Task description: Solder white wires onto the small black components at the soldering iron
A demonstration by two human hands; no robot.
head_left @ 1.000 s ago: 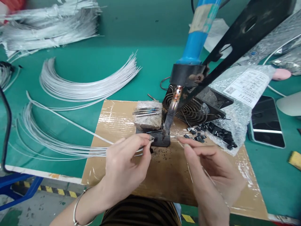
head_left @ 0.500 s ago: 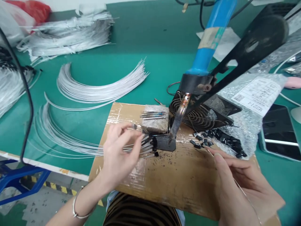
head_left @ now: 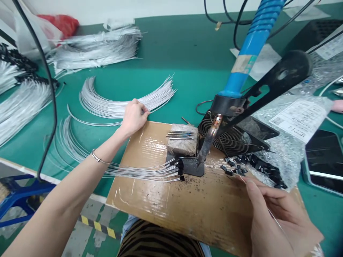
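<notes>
My left hand (head_left: 135, 116) reaches to the front edge of a curved bundle of white wires (head_left: 104, 103). Its thumb and finger are pinched on one white wire there. Between the thumb and fingers of my right hand (head_left: 278, 210) runs a thin silvery solder wire (head_left: 274, 219), its tip close to the small black pieces (head_left: 235, 166). Several wires with black ends (head_left: 150, 173) lie on the cardboard (head_left: 209, 210), those ends by the soldering iron's dark flat tip (head_left: 191, 167). The blue-handled soldering iron (head_left: 242, 67) is held in a black stand.
Behind the iron stands a black fan (head_left: 227, 135). A pale block (head_left: 182, 142) carries several metal rods. Bubble wrap with a label (head_left: 292, 110) and a phone (head_left: 324, 160) lie at right. More wire bundles (head_left: 99, 50) are at back left, and a black cable (head_left: 50, 85) hangs in front.
My left hand has moved up and away from the wires by the iron tip to the loose bundle behind. My right hand stays near the black pieces with the solder wire. The view has shifted slightly.
</notes>
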